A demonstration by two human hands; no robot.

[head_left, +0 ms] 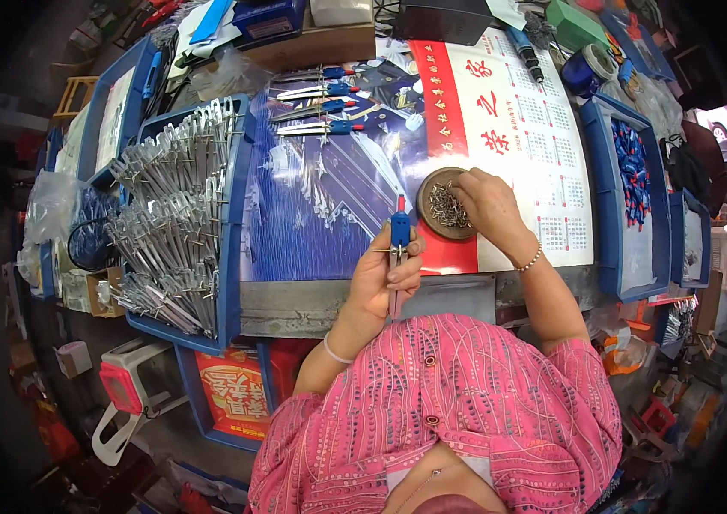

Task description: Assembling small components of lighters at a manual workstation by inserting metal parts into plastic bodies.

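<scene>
Upright in my left hand [387, 272] is a drawing compass [399, 230] with a blue head, a red tip and metal legs pointing down. My fingers and thumb close around it just below the head. To the right, my right hand [490, 206] reaches over the rim of a round brown dish [440, 230]. Small metal screw-like pieces [446, 206] fill the dish. The fingertips are bent together among these pieces, and whatever they pinch is too small to make out. Beyond my left hand, several similar compasses [321, 127] lie in a row on the shiny printed sheet [338, 206].
At left, a blue tray [231, 248] is heaped with metal compass legs [175, 214]. Another blue tray [644, 265] on the right holds blue and red compass heads [631, 163]. Boxes [440, 21] line the back, beside a dark jar [586, 70]. A plastic stool [128, 390] stands lower left.
</scene>
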